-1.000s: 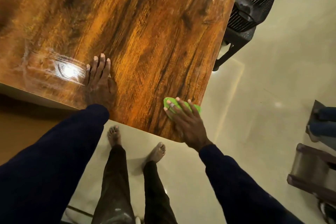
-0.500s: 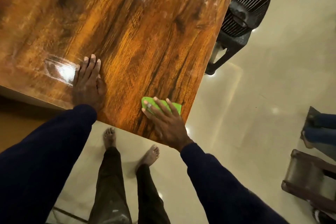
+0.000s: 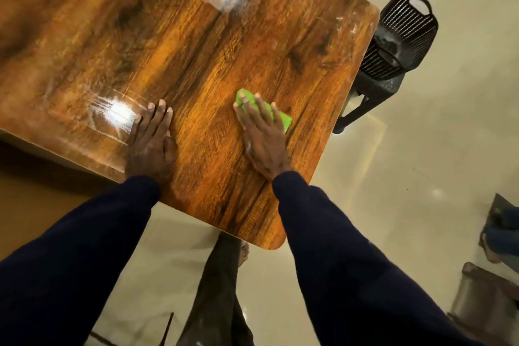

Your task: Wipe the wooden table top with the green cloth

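Right grip point(image 3: 262, 137), fingers straight and released, presses the green cloth point(image 3: 284, 120) flat on the glossy wooden bench point(image 3: 196, 50), right of its middle. Left grip point(image 3: 151, 143) rests flat on the bench, released, beside a bright light reflection. A black plastic chair point(image 3: 398, 42) stands at the bench's right edge.

From the desk's point(image 3: 196, 36) middle, my left hand point(image 3: 150, 143) rests on the desk at 7 o'clock. My right hand point(image 3: 264, 140) lies on the cloth point(image 3: 284, 120) at 4 o'clock. A chair point(image 3: 404, 36) stands beyond the desk's edge at 3 o'clock.
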